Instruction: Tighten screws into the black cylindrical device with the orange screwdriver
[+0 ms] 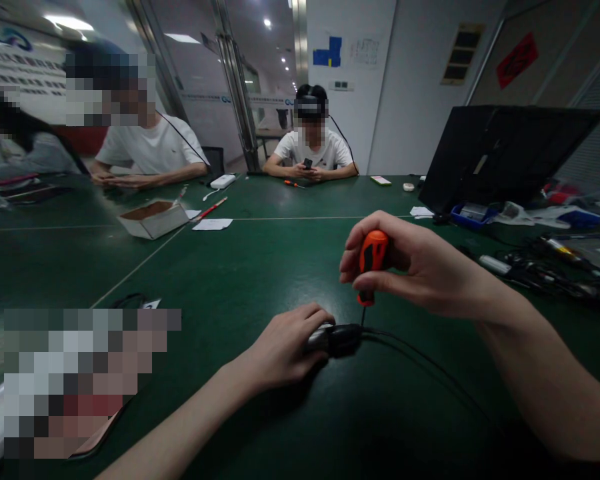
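My right hand [420,263] is closed round the orange-and-black handle of a small screwdriver [371,260], held upright. Its thin shaft points straight down onto a small dark device [341,339] lying on the green table [260,267]. My left hand [285,347] is closed over the left end of that device and presses it against the table. A black cable [420,360] runs from the device to the right, passing under my right forearm.
A black laptop [500,153] stands open at the right, with cables and tools [540,267] beside it. An open cardboard box [153,219] and papers [213,224] lie at the centre left. Two people sit at the far side, another at the far left edge.
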{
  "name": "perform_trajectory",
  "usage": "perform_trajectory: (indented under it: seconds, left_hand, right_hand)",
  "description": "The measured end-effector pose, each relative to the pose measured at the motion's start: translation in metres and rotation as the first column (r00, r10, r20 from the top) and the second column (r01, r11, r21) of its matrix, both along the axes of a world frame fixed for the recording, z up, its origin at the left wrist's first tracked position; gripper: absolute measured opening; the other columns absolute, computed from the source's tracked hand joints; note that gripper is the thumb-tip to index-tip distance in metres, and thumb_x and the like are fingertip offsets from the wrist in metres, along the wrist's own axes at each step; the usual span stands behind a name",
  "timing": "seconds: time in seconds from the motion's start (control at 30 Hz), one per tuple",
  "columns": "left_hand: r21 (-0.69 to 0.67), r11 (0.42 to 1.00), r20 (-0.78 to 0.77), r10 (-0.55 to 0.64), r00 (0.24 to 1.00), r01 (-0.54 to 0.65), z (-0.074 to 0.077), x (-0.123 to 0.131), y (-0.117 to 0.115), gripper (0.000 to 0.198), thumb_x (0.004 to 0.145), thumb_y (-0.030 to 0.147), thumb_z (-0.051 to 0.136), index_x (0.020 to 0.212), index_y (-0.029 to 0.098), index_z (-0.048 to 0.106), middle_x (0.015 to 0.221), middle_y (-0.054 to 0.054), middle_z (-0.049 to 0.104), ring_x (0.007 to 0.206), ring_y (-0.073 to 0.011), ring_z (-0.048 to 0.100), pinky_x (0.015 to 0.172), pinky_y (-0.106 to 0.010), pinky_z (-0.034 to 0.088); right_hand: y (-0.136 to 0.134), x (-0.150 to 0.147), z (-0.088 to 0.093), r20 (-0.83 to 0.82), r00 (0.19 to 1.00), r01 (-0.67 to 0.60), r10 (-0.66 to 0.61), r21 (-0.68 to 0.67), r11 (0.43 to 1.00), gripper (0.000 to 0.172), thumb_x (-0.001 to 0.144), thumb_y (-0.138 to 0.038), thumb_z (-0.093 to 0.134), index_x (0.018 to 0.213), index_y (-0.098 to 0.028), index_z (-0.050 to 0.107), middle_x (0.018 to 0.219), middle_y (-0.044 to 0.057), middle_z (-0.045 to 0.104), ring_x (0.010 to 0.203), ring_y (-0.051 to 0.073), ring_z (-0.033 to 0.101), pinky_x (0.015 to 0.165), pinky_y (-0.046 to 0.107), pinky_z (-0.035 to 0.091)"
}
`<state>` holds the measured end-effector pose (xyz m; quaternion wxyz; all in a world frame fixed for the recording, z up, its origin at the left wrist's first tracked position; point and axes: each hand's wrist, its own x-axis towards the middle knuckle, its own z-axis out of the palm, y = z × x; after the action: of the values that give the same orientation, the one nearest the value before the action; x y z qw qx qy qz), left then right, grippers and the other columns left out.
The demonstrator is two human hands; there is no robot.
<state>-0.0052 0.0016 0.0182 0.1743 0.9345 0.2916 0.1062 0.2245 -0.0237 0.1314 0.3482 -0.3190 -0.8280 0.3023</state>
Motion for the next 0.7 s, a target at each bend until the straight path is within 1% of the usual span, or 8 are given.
perform_trajectory:
  seconds: [0.03,0.1,0.17,0.27,0.4,0.47,0.57,0.7]
  left_hand:
    - [-0.014,1.0,0.004,0.003,1.0,-0.003,0.0,0.0,0.0,0.04,0.077,0.015,0.069,0.113,0.022,0.054,0.113,-0.005,0.06,0.095,-0.0228,0.06,0.076,-0.03,0.047]
    - [-0.044,0.999,0.008,0.011,1.0,-0.011,-0.001,-0.001,0.002,0.041,0.076,0.015,0.071,0.112,0.022,0.055,0.114,-0.005,0.06,0.097,-0.023,0.059,0.077,-0.03,0.047]
    - [-0.07,0.997,0.011,0.012,1.0,-0.011,-0.001,-0.002,0.003,0.04,0.077,0.016,0.073,0.112,0.022,0.055,0.114,-0.004,0.06,0.098,-0.0229,0.06,0.078,-0.03,0.048]
    - [-0.076,0.997,0.022,0.004,1.0,-0.002,-0.003,-0.003,0.005,0.036,0.08,0.023,0.073,0.112,0.022,0.056,0.112,-0.005,0.061,0.094,-0.0223,0.062,0.075,-0.029,0.048]
    - [-0.028,0.999,0.072,-0.022,0.997,0.024,-0.006,-0.005,0.006,0.029,0.087,0.03,0.067,0.114,0.021,0.06,0.115,-0.008,0.063,0.087,-0.0208,0.065,0.07,-0.028,0.05]
    - [-0.018,0.999,0.112,-0.043,0.993,0.046,-0.007,-0.005,0.006,0.028,0.09,0.028,0.063,0.117,0.02,0.062,0.116,-0.009,0.064,0.088,-0.0205,0.066,0.072,-0.028,0.051]
    - [-0.047,0.997,0.148,-0.058,0.987,0.065,-0.005,-0.004,0.005,0.027,0.089,0.02,0.061,0.116,0.021,0.067,0.112,-0.007,0.069,0.093,-0.0208,0.068,0.077,-0.028,0.052]
    - [-0.087,0.995,0.166,-0.038,0.985,0.053,-0.003,-0.002,0.004,0.026,0.088,0.021,0.063,0.112,0.024,0.071,0.11,-0.006,0.071,0.094,-0.0213,0.069,0.076,-0.028,0.053]
  right_hand:
    - [-0.001,0.003,0.003,0.045,0.997,0.055,-0.057,0.058,0.997,0.026,0.086,-0.022,0.067,0.103,-0.019,0.047,0.098,0.003,0.066,0.086,0.014,0.067,0.071,0.026,0.054]
    - [-0.002,0.01,0.006,0.129,0.975,0.154,-0.181,0.197,0.968,0.031,0.081,-0.029,0.073,0.097,-0.02,0.048,0.093,0.001,0.068,0.081,0.014,0.068,0.068,0.025,0.053]
    - [-0.001,0.013,0.007,0.195,0.952,0.174,-0.238,0.297,0.939,0.034,0.078,-0.032,0.076,0.095,-0.02,0.048,0.088,0.0,0.068,0.075,0.013,0.067,0.063,0.023,0.05]
    - [0.002,0.011,0.003,0.259,0.95,0.087,-0.177,0.326,0.941,0.032,0.08,-0.028,0.074,0.096,-0.02,0.049,0.085,-0.002,0.066,0.069,0.01,0.064,0.06,0.02,0.047]
    - [0.004,0.001,-0.007,0.273,0.959,-0.015,-0.078,0.321,0.947,0.031,0.081,-0.023,0.073,0.1,-0.019,0.049,0.087,-0.002,0.064,0.07,0.008,0.06,0.06,0.019,0.044]
    - [0.006,-0.003,-0.011,0.277,0.96,-0.047,-0.046,0.321,0.946,0.03,0.082,-0.022,0.072,0.101,-0.018,0.049,0.088,-0.002,0.063,0.07,0.008,0.059,0.06,0.019,0.044]
    - [0.008,-0.007,-0.016,0.279,0.96,-0.097,0.008,0.307,0.947,0.03,0.083,-0.021,0.071,0.104,-0.018,0.05,0.089,-0.001,0.063,0.072,0.008,0.059,0.063,0.019,0.045]
    - [0.011,-0.007,-0.02,0.272,0.962,-0.123,0.037,0.308,0.944,0.025,0.083,-0.019,0.071,0.101,-0.017,0.054,0.086,-0.002,0.063,0.071,0.008,0.06,0.063,0.019,0.044]
